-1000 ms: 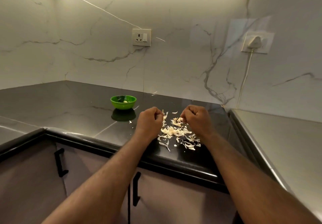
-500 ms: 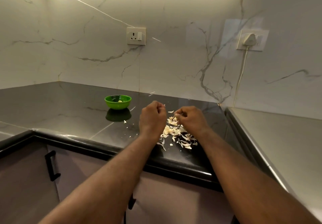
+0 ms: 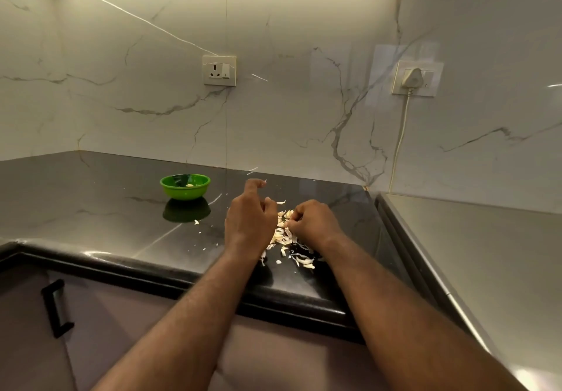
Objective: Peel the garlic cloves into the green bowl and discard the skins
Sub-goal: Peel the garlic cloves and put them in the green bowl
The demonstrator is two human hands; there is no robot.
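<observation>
Over the garlic skins (image 3: 284, 237), the right hand (image 3: 316, 223) pinches a piece (image 3: 287, 222); left hand (image 3: 249, 223) grip: cannot tell.

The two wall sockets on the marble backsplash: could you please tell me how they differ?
The left wall socket has nothing plugged in, its pin holes show; the right wall socket holds a white plug whose cable hangs down the wall. The left wall socket sits on the back wall beyond the green bowl; the right wall socket sits just past the corner, on the side wall. Both are pale rectangular plates at similar height.
</observation>
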